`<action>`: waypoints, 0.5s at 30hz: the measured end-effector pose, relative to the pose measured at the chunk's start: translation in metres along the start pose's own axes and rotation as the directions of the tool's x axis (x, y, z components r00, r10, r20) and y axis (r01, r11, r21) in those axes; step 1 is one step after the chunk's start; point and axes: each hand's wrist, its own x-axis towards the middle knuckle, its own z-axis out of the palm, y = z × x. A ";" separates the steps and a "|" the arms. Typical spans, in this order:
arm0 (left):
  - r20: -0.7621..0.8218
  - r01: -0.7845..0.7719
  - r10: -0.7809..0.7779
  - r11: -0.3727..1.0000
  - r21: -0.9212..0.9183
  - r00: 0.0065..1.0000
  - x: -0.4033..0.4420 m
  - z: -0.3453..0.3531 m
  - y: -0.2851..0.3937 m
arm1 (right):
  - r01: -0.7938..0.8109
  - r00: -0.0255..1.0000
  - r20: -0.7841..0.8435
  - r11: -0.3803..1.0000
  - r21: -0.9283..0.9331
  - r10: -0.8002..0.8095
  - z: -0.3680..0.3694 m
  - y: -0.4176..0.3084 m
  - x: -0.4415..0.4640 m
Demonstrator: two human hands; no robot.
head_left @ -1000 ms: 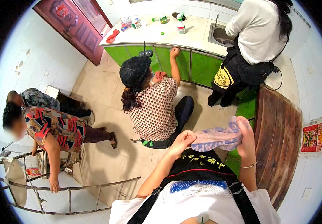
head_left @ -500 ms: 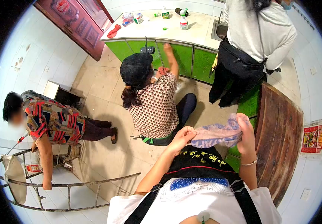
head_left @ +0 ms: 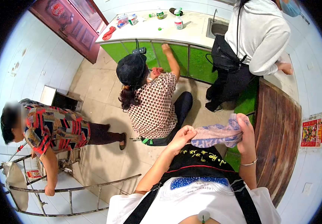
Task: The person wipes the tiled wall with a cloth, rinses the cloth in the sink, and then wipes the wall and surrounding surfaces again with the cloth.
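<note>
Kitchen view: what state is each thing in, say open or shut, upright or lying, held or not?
Patterned cloth: spread between both hands.
Left hand: pinching it.
Right hand: gripping it.
Maroon door: open.
Spray bottle: upright.
Tap: running or off, cannot tell.

This is a kitchen: 1 metal sink (head_left: 217, 29) is set into a pale counter (head_left: 146, 28) with green cabinets (head_left: 170, 59) beneath. Spray bottle (head_left: 178, 23) on top, white tiled wall (head_left: 62, 52) beside the carved door (head_left: 69, 26), 1 socket (head_left: 307, 188) on the right-hand wall.
</note>
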 end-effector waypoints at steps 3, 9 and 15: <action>-0.010 0.008 -0.009 1.000 -0.026 1.000 0.000 0.000 0.003 | -0.011 0.998 -0.057 1.000 0.011 0.012 0.004 -0.002 0.001; -0.013 -0.004 0.004 1.000 -0.018 1.000 0.000 -0.003 0.003 | -0.018 0.998 -0.054 0.999 0.030 0.020 0.006 -0.002 0.002; 0.006 0.047 -0.047 0.999 -0.007 0.999 0.003 -0.006 -0.001 | -0.002 0.999 -0.052 1.000 0.005 0.002 0.000 0.003 0.004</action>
